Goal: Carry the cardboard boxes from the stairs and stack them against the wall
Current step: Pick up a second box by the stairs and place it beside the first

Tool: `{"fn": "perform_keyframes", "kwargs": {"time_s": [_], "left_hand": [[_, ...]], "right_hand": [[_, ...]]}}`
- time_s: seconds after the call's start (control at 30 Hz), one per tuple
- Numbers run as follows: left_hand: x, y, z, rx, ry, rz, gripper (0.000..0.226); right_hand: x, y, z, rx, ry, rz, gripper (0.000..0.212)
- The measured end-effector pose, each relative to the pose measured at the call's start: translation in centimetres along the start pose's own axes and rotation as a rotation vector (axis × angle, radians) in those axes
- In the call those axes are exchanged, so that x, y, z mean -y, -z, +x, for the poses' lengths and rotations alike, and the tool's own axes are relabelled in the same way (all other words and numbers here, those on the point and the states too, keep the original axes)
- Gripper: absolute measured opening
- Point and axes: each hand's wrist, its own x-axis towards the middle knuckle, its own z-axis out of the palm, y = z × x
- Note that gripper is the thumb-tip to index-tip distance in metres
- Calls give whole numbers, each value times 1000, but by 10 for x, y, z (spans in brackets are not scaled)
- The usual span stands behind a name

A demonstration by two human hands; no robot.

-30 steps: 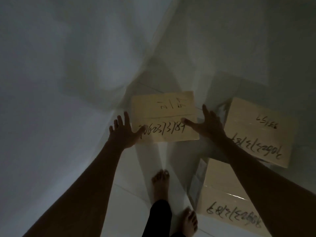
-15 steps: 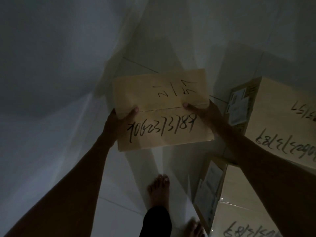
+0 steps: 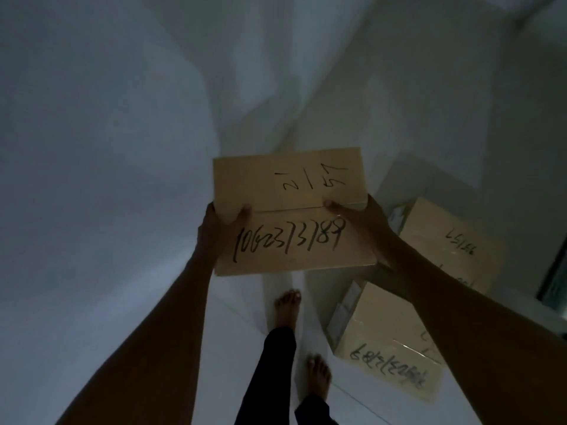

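Dim white wall [image 3: 92, 148] fills the left, pale floor [image 3: 233, 348] below. Two cardboard boxes sit on the right: far box [image 3: 451, 240], near box [image 3: 389, 348]. Held box [image 3: 291, 210] is up in the air, marker numbers on top. Left hand [image 3: 219, 228] and right hand [image 3: 365, 222] clamp its sides, fingers wrapped over the edges. Bare feet [image 3: 287, 305] beneath.

You see a tan cardboard box [image 3: 291, 210], handwritten digits on its taped top, raised off the floor; two similar boxes [image 3: 389, 345] [image 3: 451, 240] rest lower right.
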Motion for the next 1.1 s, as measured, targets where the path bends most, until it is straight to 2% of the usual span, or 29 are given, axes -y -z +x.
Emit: {"fn": "perform_keyframes", "kwargs": {"time_s": [0.2, 0.33, 0.5, 0.6, 0.7, 0.83, 1.0, 1.1], "left_hand": [[-11, 96, -171, -169, 12, -82, 80], [22, 153, -280, -229, 50, -188, 102], [81, 200, -415, -343, 137, -409, 109], [132, 225, -485, -431, 192, -521, 113], [185, 251, -538, -504, 218, -580, 120], [246, 283, -614, -628, 260, -626, 95], [336, 313, -697, -742, 297, -658, 85], [389, 329, -745, -796, 336, -661, 94]], "right_hand": [[91, 23, -159, 102, 111, -147, 88], [119, 28, -269, 179, 208, -256, 85], [143, 6, -394, 305, 331, -379, 85], [140, -26, -460, 414, 367, -449, 85], [125, -67, -506, 506, 425, -475, 97], [103, -115, -595, 612, 499, -537, 91], [57, -179, -688, 707, 565, -536, 104], [29, -209, -749, 753, 578, -567, 102]]}}
